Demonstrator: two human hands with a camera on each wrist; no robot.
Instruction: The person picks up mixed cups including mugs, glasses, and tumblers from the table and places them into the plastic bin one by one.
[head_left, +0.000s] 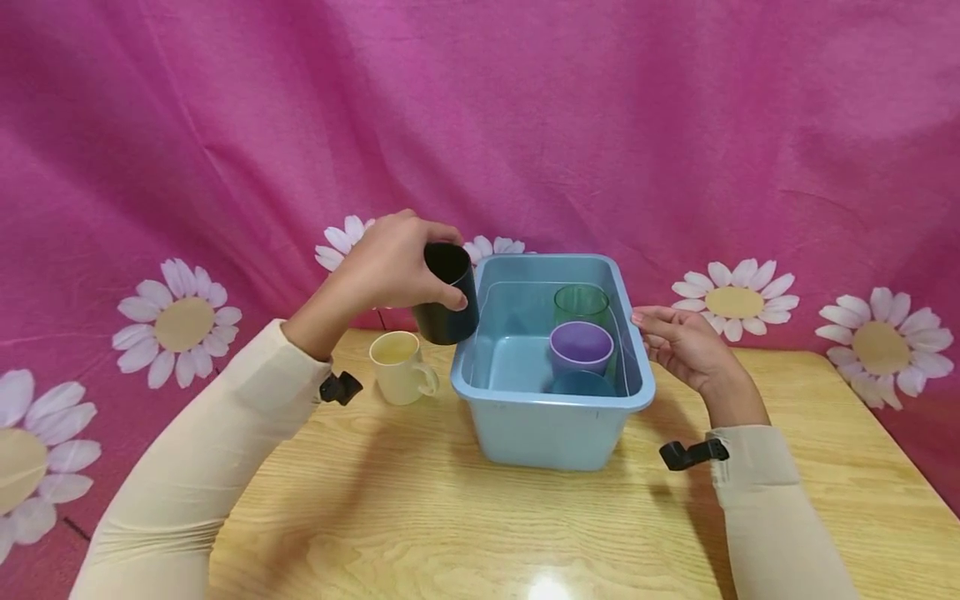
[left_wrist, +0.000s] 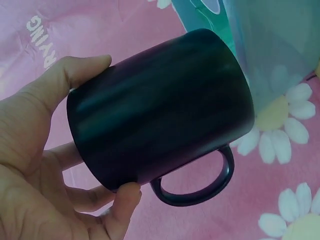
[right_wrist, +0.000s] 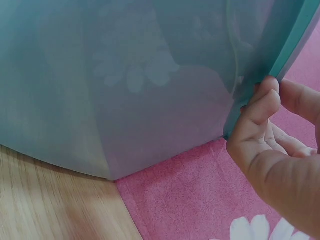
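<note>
My left hand (head_left: pixel 393 262) grips a black mug (head_left: pixel 450 321) around its top rim, thumb on one side and fingers on the other. The mug hangs beside the left rim of a light blue plastic tub (head_left: pixel 543 433). In the left wrist view the handle of the black mug (left_wrist: pixel 160 110) points away from the palm. My right hand (head_left: pixel 686 342) pinches the tub's right rim, as the right wrist view also shows. Inside the tub, along its right side, are a green glass (head_left: pixel 577 300), a purple cup (head_left: pixel 581 348) and a dark blue cup (head_left: pixel 581 385).
A pale yellow mug (head_left: pixel 397 375) stands on the wooden table (head_left: pixel 420 517), left of the tub, with its handle turned toward the tub. Behind the table hangs a pink cloth (head_left: pixel 525 125) printed with white daisies.
</note>
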